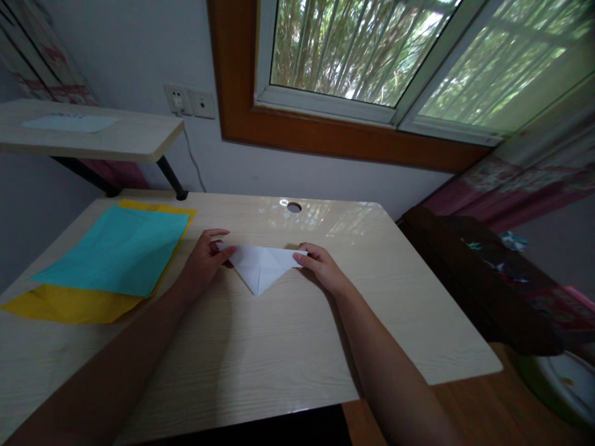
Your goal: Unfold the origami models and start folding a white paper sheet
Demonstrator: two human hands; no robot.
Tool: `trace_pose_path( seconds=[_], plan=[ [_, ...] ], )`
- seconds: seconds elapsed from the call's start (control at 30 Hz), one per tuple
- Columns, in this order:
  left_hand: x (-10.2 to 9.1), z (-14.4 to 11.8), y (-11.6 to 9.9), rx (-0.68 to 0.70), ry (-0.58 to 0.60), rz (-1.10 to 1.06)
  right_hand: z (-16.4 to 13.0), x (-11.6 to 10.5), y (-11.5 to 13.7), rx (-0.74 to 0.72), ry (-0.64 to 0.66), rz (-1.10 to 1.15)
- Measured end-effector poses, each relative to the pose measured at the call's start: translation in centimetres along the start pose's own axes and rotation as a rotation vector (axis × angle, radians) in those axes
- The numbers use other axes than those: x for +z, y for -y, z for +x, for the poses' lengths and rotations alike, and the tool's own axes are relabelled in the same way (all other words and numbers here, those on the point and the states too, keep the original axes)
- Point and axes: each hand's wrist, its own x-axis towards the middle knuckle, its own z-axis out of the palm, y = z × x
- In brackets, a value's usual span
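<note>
A white sheet of paper [261, 265], folded into a triangle pointing toward me, lies flat on the pale wooden desk [288, 347]. My left hand [204, 260] pinches its left corner between thumb and fingers. My right hand [320, 265] holds the right corner the same way. Both forearms reach in from the bottom of the view. The paper's long edge faces the wall.
A turquoise sheet [116, 251] lies on a yellow sheet [65, 302] at the desk's left. A round cable hole [294, 207] is near the back edge. A raised shelf [93, 133] stands at back left, a dark bench [483, 279] to the right, under a window [372, 56].
</note>
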Motion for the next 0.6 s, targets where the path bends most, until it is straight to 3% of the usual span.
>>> trace_pose_path(
  seconds=[0.13,0.37,0.6],
  plan=[
    [-0.08,0.02,-0.17,-0.008,-0.007,0.019,-0.05,0.17,0.0,0.036,-0.001,0.043],
    [-0.22,0.19,-0.26,0.02,-0.056,0.046,0.08,0.53,0.03,-0.022,0.024,0.267],
    [-0.34,0.32,0.19,0.036,-0.092,0.043,0.25,0.51,-0.45,-0.078,0.028,0.338]
  ],
)
